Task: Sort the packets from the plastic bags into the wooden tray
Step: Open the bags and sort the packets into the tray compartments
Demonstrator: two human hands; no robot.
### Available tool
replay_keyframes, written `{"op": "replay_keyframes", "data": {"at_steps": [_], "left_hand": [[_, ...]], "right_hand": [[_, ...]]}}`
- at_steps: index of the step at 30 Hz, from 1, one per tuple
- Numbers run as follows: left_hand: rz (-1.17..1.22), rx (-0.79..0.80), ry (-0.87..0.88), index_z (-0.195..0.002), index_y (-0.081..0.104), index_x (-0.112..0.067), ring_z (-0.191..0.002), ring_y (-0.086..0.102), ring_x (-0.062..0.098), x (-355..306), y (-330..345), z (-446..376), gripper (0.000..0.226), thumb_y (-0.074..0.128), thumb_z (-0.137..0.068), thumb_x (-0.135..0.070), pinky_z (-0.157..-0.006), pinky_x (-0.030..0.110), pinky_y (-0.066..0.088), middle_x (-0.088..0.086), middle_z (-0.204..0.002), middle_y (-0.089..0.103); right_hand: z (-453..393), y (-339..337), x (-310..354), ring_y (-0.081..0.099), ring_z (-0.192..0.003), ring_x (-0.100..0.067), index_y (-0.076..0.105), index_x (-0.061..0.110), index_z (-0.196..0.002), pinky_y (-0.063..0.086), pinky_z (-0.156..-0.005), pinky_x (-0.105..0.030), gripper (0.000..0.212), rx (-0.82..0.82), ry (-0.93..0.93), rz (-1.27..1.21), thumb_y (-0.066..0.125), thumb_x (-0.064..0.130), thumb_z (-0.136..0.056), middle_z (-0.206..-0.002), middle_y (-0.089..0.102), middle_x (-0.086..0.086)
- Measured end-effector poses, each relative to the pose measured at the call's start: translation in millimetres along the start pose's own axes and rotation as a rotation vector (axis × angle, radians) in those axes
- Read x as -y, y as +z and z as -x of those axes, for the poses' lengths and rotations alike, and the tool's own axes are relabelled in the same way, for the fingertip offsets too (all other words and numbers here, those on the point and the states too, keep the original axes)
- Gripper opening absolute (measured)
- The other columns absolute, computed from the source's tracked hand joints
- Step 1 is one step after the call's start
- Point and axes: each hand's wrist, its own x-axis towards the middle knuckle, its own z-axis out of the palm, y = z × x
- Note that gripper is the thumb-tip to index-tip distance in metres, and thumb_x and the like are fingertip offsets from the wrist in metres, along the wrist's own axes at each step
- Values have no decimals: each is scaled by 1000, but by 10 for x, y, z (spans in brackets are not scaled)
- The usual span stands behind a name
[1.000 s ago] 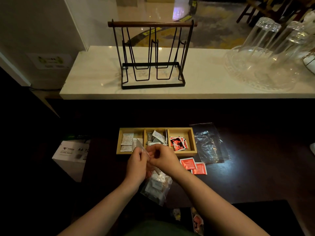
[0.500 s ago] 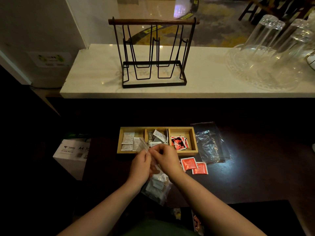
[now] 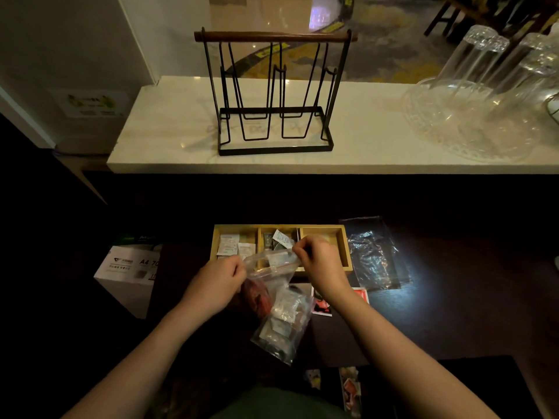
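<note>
Both hands [image 3: 216, 284] [image 3: 322, 263] pinch the bag [image 3: 279, 313] mouth apart. The tray [image 3: 344, 252] holds some packets; many remain bagged.

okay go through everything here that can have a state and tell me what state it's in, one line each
left hand: pinching bag mouth
right hand: pinching bag mouth
held plastic bag: mouth pulled open, packets inside
wooden tray: partly filled
second plastic bag: lying flat, looks empty
wire rack: upright, empty
glasses: upside down

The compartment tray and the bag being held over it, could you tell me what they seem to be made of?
Tray: apparently light, unpainted wood with a matte finish, thick yellowish walls and dividers. Bag between left hand and right hand: thin clear plastic film, glossy; it crinkles, and packets show through.
</note>
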Motion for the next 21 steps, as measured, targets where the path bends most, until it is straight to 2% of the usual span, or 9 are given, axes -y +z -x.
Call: {"op": "replay_keyframes", "data": {"at_steps": [3, 6, 7, 9, 11, 12, 15, 18, 21], "left_hand": [[-113, -39, -41, -66, 56, -14, -57, 58, 20, -126, -84, -40, 29, 45, -88, -28, -56, 37, 47, 4, -66, 65], [-63, -32, -51, -60, 53, -11, -62, 61, 29, -173, -67, -103, 29, 47, -83, -27, -58, 41, 49, 14, -70, 68], [-23, -23, -58, -59, 53, -12, -59, 59, 28, -174, -53, -125, 27, 48, -82, -24, -56, 40, 46, 16, -70, 67], [78, -22, -70, -58, 53, -11, -56, 52, 22, -153, -19, -176, 26, 51, -83, -20, -54, 33, 37, 19, -63, 61], [180, -14, -75, -54, 51, -13, -52, 48, 12, -145, -9, -194, 31, 52, -85, -16, -54, 29, 33, 6, -54, 54], [253, 8, -80, -51, 51, -15, -48, 46, 6, -139, -9, -190, 34, 52, -86, -14, -54, 27, 34, 0, -52, 53], [614, 90, -135, -57, 56, -15, -56, 53, 8, -79, -25, -161, 32, 49, -88, -9, -58, 26, 42, 0, -61, 56], [974, 57, -336, -73, 57, -9, -56, 54, 16, 104, -5, -179, 27, 45, -94, -21, -63, 36, 52, 5, -70, 56], [866, 35, -552, -84, 56, -8, -65, 57, 21, 344, 114, -156, 32, 42, -97, -34, -61, 39, 54, 8, -79, 56]], "right_hand": [[-8, -19, 17, 58, -81, -16, 65, 9, -89, 50, -75, -30, 6, -52, -86, 122, 58, 11, -89, -92, 65, -6], [87, -67, 169, 53, -78, -13, 63, 10, -89, 37, -69, -18, 5, -217, -270, 83, 58, 12, -89, -89, 59, -3], [146, -73, 244, 51, -76, -11, 62, 10, -89, 35, -68, -17, 8, -202, -334, 65, 57, 16, -91, -86, 57, -1], [284, -21, 366, 50, -76, -9, 60, 15, -95, 40, -68, -21, 22, -16, -386, 68, 51, 35, -93, -88, 57, 3], [369, 100, 433, 57, -85, -15, 57, 20, -106, 48, -71, -31, 43, 181, -350, 235, 44, 57, -88, -99, 61, 2], [379, 166, 439, 59, -88, -19, 55, 20, -109, 49, -71, -34, 48, 218, -337, 323, 44, 61, -86, -102, 63, 0], [288, 279, 438, 65, -88, -24, 60, 18, -105, 50, -68, -35, 36, 142, -339, 333, 49, 49, -91, -99, 68, -3], [184, 264, 490, 65, -83, -26, 64, 17, -94, 41, -61, -29, 25, 49, -391, 314, 50, 37, -94, -90, 70, -4], [125, 86, 628, 65, -77, -22, 67, 18, -89, 42, -60, -30, 21, 17, -463, 206, 54, 34, -92, -84, 70, -1]]}}
